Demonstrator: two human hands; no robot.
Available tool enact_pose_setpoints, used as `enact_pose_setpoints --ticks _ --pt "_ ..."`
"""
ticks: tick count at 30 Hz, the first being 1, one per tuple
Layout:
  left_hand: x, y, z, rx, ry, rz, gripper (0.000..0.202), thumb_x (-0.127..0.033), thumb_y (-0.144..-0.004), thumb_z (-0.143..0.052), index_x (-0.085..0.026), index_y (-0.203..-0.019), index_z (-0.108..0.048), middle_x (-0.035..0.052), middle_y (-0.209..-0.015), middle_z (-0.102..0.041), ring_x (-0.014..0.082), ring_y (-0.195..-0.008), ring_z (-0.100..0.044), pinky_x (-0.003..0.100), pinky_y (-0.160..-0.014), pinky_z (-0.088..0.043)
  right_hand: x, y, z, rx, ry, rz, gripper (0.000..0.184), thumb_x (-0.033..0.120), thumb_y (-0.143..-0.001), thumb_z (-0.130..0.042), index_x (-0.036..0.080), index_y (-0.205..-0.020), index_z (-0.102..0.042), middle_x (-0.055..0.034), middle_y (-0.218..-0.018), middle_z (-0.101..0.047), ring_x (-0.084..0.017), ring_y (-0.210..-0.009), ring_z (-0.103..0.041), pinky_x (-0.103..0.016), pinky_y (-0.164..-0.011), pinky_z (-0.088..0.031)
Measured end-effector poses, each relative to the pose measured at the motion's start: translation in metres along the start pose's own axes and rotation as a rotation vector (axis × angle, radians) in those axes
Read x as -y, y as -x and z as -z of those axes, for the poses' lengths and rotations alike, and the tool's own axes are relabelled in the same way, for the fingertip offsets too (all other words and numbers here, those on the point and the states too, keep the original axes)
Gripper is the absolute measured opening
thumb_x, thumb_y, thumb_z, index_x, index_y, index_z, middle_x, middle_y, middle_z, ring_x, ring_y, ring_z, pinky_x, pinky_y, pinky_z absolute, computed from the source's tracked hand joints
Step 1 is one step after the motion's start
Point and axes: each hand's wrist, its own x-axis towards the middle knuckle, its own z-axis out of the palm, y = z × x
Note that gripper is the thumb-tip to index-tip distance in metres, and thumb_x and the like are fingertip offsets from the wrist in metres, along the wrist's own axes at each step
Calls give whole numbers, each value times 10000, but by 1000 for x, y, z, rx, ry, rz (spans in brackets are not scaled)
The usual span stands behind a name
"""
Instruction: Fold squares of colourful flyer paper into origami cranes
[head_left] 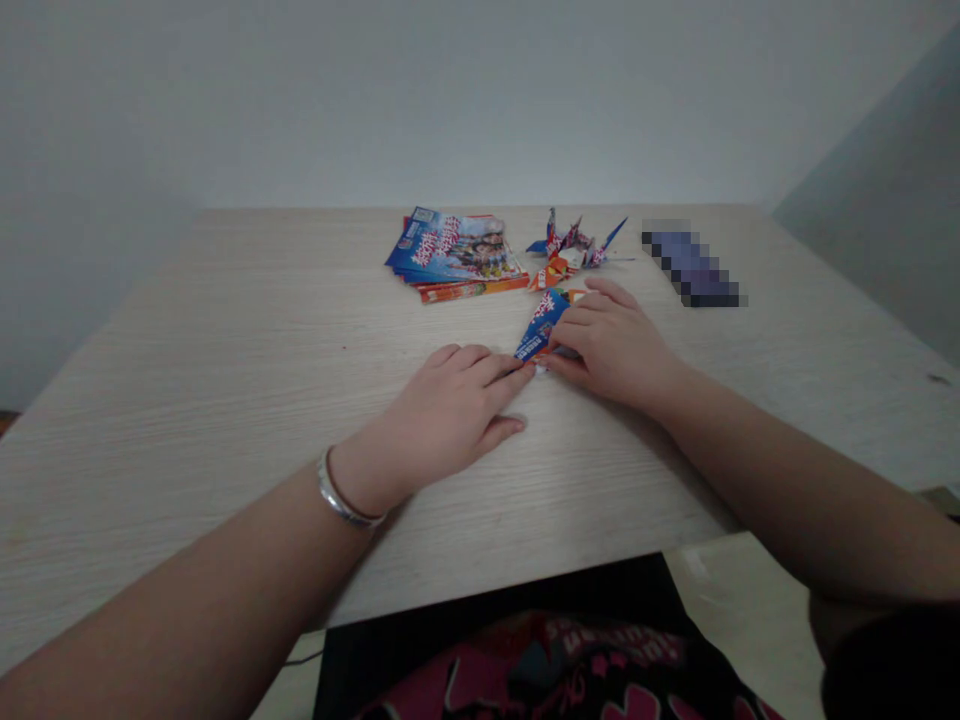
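Indoor room, home or office, cannot tell which: one pale wood-grain table (225, 350), far edge along smooth grey wall (450, 100); dim light overall.

The table (225, 390) has a pale wood-grain surface, smooth and matt, and the wall (480, 100) looks plain and matt too. The sheets (480, 252), the folded piece (541, 325) and the cranes (562, 268) look like smooth printed paper. The bracelet (337, 502) is shiny, silvery metal, the patterned clothing (562, 675) soft, matt cloth.
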Motion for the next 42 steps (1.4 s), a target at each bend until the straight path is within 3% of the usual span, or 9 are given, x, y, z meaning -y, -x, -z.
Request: enact_pose_setpoints --ticks 3,6,13,19,30,42 --pt "5 2 -2 7 33 -17 509 -444 -1044 -494 -171 -1472 -539 128 -1423 -641 307 -1243 -590 465 -1070 -443 -10 -2 -8 47 -135 -56 267 371 -986 -549 200 -846 -699 -75 -893 -732 -250 -882 -595 -398 -885 -407" --pt "9 4 -3 17 73 -18 530 -425 -1032 -529 -176 -1500 -503 117 -1409 -650 296 -1240 -598 451 -1068 -454 -17 -6 -13 68 -168 -45 282 364 -989 -542 197 -803 -671 -73 -855 -711 -239 -853 -579 -371 -818 -374" --pt "11 4 -4 21 43 -31 469 -420 -1037 -521 -163 -1424 -588 125 -1434 -633 304 -1275 -581 464 -1109 -444 -14 -13 -18 125 -80 -77 258 386 -971 -583 194 -847 -701 -72 -840 -714 -260 -880 -577 -388 -841 -353" --pt "10 2 -8 -32 5 -28 530 -423 -1031 -527 -80 -1433 -565 174 -1328 -661 317 -1231 -580 444 -1091 -469 -8 -11 -16 55 35 -25 244 375 -981 -578 174 -934 -709 -109 -1015 -721 -278 -990 -592 -405 -905 -351" --pt "4 0 -9 4 -10 34 610 -480 -1014 -544 -44 -1441 -550 206 -1330 -617 358 -1224 -562 502 -1081 -483 -12 -23 -15 227 -143 -114 238 354 -967 -579 166 -900 -709 -98 -907 -736 -246 -890 -612 -340 -782 -358" --pt "1 -3 -2 46 -71 42 602 -446 -1022 -544 -63 -1484 -499 186 -1281 -649 341 -1150 -610 483 -1000 -537 -14 -25 -19 254 -185 -163 256 385 -968 -563 170 -903 -686 -100 -925 -730 -238 -873 -619 -335 -773 -389"
